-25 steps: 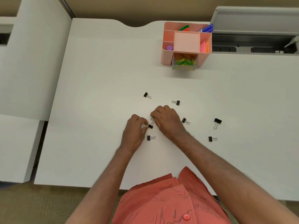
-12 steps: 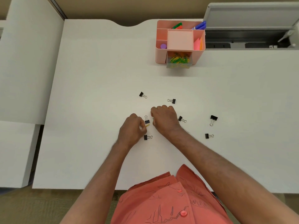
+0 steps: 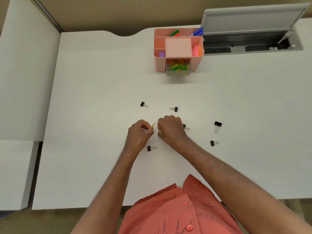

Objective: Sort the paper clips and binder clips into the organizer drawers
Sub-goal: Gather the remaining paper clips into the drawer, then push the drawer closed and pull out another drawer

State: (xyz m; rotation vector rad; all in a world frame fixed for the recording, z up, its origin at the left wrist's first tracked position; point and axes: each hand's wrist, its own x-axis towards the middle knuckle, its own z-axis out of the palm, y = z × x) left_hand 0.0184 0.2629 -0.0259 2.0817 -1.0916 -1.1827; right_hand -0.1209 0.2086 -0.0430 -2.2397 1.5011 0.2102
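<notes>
My left hand [image 3: 140, 135] pinches a yellow paper clip [image 3: 153, 124] just above the white desk [image 3: 94, 102]. Close to its right, my right hand [image 3: 170, 129] is a closed fist; the binder clip seen between the hands earlier is now out of sight inside it. Several black binder clips lie around the hands: one [image 3: 144, 104] far left, one [image 3: 173, 108] ahead, one [image 3: 186, 127] half hidden by my right hand, one [image 3: 151, 148] near my left wrist, two [image 3: 217, 125] at the right. The pink organizer [image 3: 158, 65] stands at the back, its clear drawer [image 3: 179, 69] pulled open and holding coloured paper clips.
The organizer's top compartments hold markers [image 3: 196, 32], pink sticky notes [image 3: 196, 50] and a purple cap [image 3: 161, 54]. An open grey cable tray [image 3: 253, 46] with a raised lid sits at the back right. A white side panel [image 3: 25, 81] borders the desk on the left.
The binder clip and yellow paper clip held together between my hands have come apart. My left hand now holds the paper clip alone, and the binder clip has vanished into my right fist.
</notes>
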